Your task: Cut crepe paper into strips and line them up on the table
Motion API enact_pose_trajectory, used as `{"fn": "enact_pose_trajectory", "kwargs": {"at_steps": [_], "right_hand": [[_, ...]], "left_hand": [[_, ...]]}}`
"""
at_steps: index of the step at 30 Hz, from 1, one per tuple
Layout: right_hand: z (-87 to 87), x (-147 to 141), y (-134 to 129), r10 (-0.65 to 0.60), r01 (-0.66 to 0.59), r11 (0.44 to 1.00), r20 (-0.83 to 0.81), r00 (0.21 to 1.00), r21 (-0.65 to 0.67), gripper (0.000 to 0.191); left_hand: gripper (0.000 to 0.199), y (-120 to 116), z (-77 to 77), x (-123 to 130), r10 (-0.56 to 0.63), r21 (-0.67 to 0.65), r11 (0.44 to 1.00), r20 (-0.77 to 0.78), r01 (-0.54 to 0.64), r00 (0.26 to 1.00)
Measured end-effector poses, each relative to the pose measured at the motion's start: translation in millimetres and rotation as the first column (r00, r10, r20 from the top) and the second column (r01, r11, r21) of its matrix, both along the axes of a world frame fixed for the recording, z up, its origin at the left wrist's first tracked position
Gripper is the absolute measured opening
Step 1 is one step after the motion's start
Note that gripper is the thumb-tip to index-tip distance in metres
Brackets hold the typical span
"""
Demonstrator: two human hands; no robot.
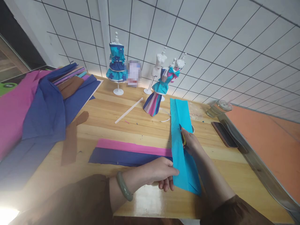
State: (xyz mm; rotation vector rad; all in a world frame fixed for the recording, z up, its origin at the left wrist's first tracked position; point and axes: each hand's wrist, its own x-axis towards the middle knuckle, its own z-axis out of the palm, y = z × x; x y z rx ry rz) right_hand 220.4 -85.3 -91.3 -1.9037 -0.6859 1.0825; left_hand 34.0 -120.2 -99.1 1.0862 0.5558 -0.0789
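Observation:
A long folded strip of turquoise crepe paper (179, 167) stretches away from me, right of the table's middle. My left hand (159, 171) pinches its near left edge between thumb and fingers. My right hand (191, 142) is closed around scissors (183, 139) with yellow and black showing; their tips lie at the paper's inner fold. Most of the scissors is hidden by the hand and paper, so I cannot tell how far the blades are apart. A pink strip (131, 147) and a navy strip (126, 157) lie flat to the left, their right ends reaching the turquoise paper.
Small dress forms, one in a blue ruffled dress (116, 64), stand by the tiled wall. Coloured sheets (47, 106) pile up at left, near a brown scrap (71, 140). A pale stick (128, 110) lies mid-table. A glass jar (219, 108) and phone (224, 134) are right.

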Motion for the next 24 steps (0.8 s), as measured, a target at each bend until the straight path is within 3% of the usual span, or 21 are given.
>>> {"fn": "enact_pose_trajectory", "kwargs": {"at_steps": [8,24], "right_hand": [[-1.7,4.2,5.7,-0.004,0.004,1.0,0.004,1.0,-0.005,0.034],[-2.4,7.0,12.6,0.01,-0.01,1.0,0.014,1.0,-0.012,0.034]], "left_hand": [[0.018,-0.7,-2.5,-0.7,-0.025,0.053,0.998,-0.015,0.025,1.0],[0.018,-1.9,1.2,-0.6,-0.006,0.026,1.0,-0.007,0.007,1.0]]}}
